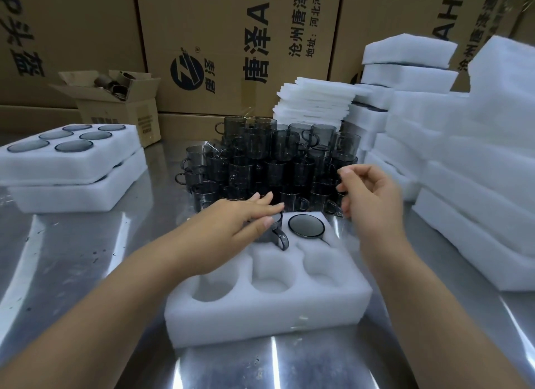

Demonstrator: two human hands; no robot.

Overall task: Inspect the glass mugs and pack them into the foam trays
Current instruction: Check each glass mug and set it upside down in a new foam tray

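Grey mug [275, 229], under left hand [231, 226], overtops foam tray [260, 313].

Tray [266, 310] lies on table [72, 258], front centre. Two mugs [307, 226] sit in its far row. Mug pile [269, 162] stands directly behind. Filled trays [72, 168] stacked left; foam stacks [477, 185] right; cartons [231, 41] at rear.

Bright overhead light, glare streaks on steel table [86, 272], wide-angle edge distortion
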